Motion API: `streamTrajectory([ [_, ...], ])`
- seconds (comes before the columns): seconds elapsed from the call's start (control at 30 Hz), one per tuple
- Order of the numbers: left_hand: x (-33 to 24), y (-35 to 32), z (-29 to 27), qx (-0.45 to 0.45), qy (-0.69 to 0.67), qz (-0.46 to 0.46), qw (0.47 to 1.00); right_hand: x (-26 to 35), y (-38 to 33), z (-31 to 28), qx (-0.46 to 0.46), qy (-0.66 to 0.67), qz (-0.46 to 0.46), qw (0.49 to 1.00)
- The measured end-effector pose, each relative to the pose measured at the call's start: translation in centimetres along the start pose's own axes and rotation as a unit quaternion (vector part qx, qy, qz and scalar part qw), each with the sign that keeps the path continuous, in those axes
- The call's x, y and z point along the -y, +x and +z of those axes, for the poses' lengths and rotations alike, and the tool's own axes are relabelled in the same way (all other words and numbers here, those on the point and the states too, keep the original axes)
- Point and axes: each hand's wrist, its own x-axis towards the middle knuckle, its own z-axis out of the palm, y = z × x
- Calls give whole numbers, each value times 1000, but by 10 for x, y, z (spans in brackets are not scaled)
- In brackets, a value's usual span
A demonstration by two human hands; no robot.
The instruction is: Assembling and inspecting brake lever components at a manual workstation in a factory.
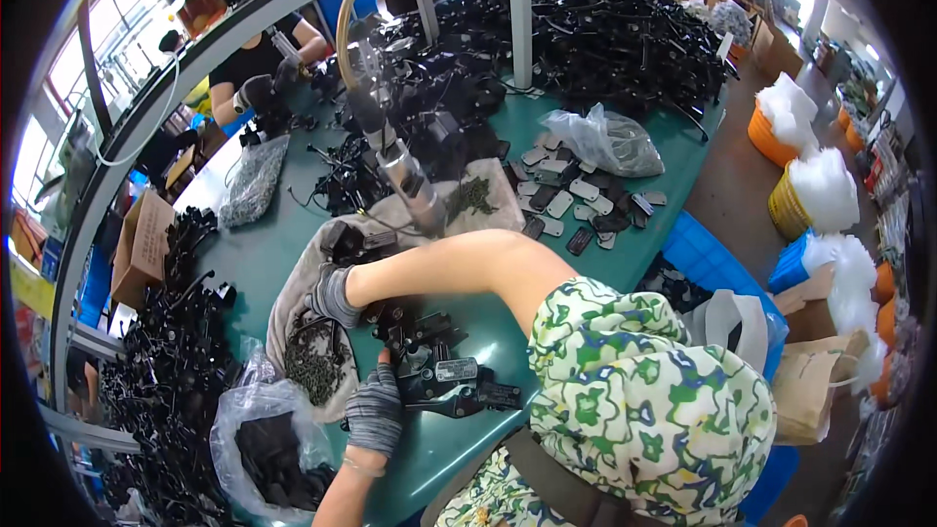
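1. Black metal assembly (439, 371) with a small silver tag sits on the green bench (459, 312) right in front of me, between my two hands
2. My left hand (374, 412), in a grey striped glove, comes up from the lower edge and rests against the near left side of the assembly, thumb pointing up toward it; I cannot tell how tightly the fingers close on it
3. My right hand (335, 295), gloved the same way, reaches across my body to the left and lies on dark parts at the far left of the assembly, fingers curled over them; what exactly it grips is hidden
4. A beige cloth (293, 303) is spread under that spot, with a heap of small dark screws (314, 363) on it just left of my hands
5. A clear plastic bag (268, 444) of black parts lies near my left forearm
6. A hanging power screwdriver (405, 176) with a silver barrel points down just beyond my right arm
7. Flat grey and black plates (571, 197) are scattered further right on the bench, beside another clear bag (610, 141)
8. Large piles of black parts (625, 34) fill the far end, where other people are working
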Motion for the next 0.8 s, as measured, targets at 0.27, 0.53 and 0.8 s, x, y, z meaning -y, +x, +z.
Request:
streamTrajectory([
  [0.27, 0, -4, -2, -4, -50, -21, 999, -20, 5, -14, -219, 35, 93, 971],
  [0.53, -3, -5, -8, -4, -122, -22, 992, 20, -145, -74, -692, 156, 101, 698],
  [0.8, -17, -5, -24, -27, -138, -50, 989, 58, -368, -33, -445, 440, 86, 775],
])
